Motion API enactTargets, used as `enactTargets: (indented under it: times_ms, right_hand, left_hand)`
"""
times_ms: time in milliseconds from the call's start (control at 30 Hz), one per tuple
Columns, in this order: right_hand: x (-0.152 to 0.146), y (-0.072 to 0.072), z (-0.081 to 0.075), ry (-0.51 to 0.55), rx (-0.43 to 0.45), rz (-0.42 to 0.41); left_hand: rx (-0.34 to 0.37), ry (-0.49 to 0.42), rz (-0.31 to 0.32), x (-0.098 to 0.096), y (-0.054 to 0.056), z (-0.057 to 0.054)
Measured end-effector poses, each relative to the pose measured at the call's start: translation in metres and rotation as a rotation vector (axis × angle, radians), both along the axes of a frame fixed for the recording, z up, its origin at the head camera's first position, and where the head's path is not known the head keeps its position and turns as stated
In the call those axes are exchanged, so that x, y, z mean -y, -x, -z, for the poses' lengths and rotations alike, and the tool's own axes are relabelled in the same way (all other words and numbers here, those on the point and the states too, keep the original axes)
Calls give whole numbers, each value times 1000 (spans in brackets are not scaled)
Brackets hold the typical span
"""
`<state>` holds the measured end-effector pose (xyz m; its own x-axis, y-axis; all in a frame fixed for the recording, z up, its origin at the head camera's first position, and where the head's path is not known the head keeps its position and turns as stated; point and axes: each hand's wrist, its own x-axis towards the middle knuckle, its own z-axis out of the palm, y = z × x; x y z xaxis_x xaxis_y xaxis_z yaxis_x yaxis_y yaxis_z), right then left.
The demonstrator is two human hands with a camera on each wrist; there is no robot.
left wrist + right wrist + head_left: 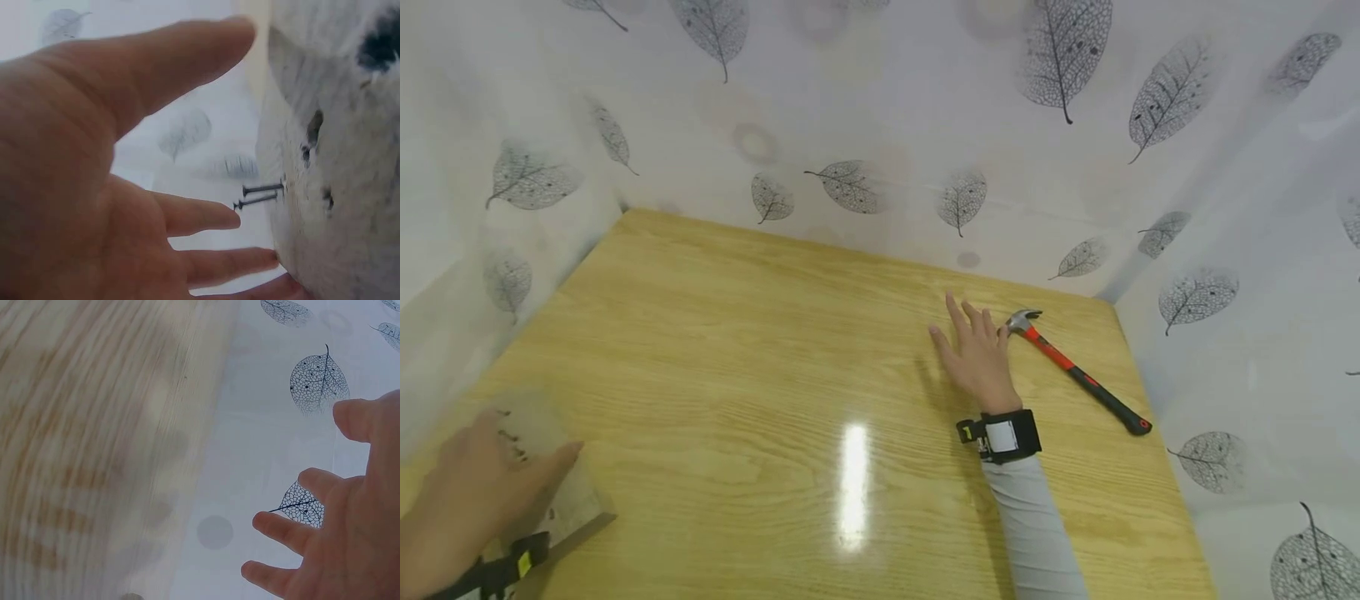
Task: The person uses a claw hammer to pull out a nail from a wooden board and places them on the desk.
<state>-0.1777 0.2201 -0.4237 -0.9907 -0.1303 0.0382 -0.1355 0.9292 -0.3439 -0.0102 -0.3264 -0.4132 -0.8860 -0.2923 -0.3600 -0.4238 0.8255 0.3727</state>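
A whitish, rough block (pixel 580 500) lies at the front left of the wooden table, blurred in the head view. My left hand (pixel 471 487) is over it, thumb spread away from the fingers. In the left wrist view the fingers are nearly straight, with lower fingertips right at the block's edge. Two dark nails (pixel 262 190) stick out of the block's pitted face near those fingers. On the right, my right hand (pixel 981 358) hovers over the table with its fingers spread, holding nothing. Just right of its fingertips lies a claw hammer (pixel 1078 375) with a red and black handle.
The wood-grained table (pixel 722 350) meets a pale leaf-patterned covering (pixel 895 108) along its back and sides. A bright light reflection (pixel 853 487) shows on the tabletop between the hands.
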Motion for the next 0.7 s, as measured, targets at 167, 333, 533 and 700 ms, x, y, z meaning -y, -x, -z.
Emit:
enactTargets:
  times_ms: [167, 333, 533, 700]
  right_hand:
    - [-3, -2, -2, 31, 25, -3]
    - [-5, -1, -2, 36, 38, 2]
    - [-8, 0, 0, 36, 47, 3]
    - [-9, 1, -1, 44, 44, 1]
  left_hand:
    - [-1, -118, 207, -5, 25, -2]
    - [6, -171, 303, -24, 45, -8]
    - [-41, -233, 371, -58, 61, -12]
    - [-104, -252, 436, -91, 83, -14]
